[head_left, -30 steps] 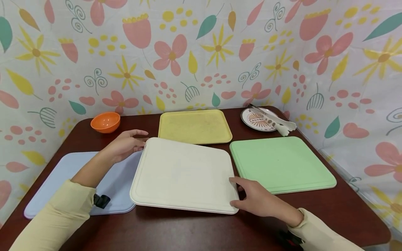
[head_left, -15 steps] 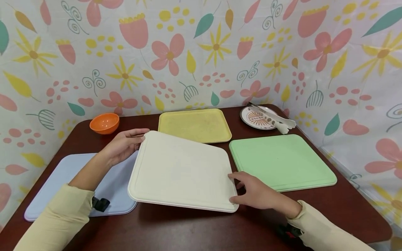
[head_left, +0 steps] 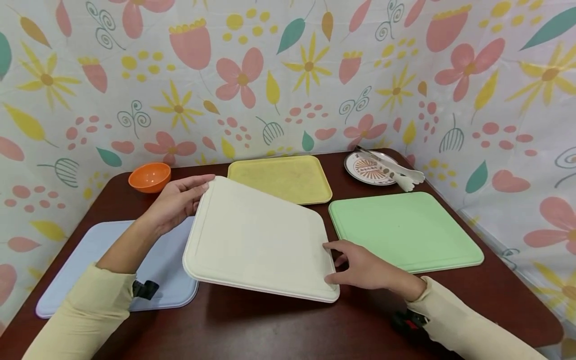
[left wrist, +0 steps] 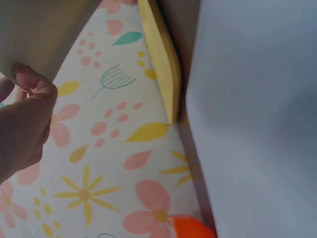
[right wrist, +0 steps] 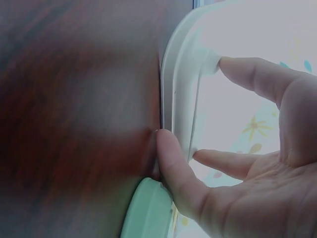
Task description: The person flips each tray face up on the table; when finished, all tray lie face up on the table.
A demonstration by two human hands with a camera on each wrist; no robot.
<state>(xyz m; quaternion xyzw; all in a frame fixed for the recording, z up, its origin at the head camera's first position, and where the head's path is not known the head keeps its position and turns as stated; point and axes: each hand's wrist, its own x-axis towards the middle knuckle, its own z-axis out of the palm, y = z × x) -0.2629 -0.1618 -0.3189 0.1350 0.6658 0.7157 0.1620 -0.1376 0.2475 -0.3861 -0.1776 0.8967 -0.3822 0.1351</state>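
Note:
A white rectangular tray (head_left: 261, 235) with rounded corners is tilted above the table, its far left corner raised highest and its near right corner low. My left hand (head_left: 177, 202) pinches that raised corner; in the left wrist view the thumb and fingers close on the tray (left wrist: 44, 34). My right hand (head_left: 360, 265) grips the right edge, with the thumb and fingers spread along it. In the right wrist view this hand (right wrist: 257, 134) has fingertips on both sides of the tray's rim (right wrist: 181, 99). The tray's underside is hidden in the head view.
A blue tray (head_left: 85, 265) lies to the left, a green one (head_left: 400, 230) to the right. Behind are a yellow tray (head_left: 283, 177), an orange bowl (head_left: 150, 177) and a patterned plate (head_left: 360, 175) with white tongs (head_left: 400, 175). A flowered curtain (head_left: 279, 100) backs the table.
My left hand has taken hold of the white tray's far left corner and lifted it, so the tray tilts more steeply. My right hand has stayed on the right edge, shifting slightly.

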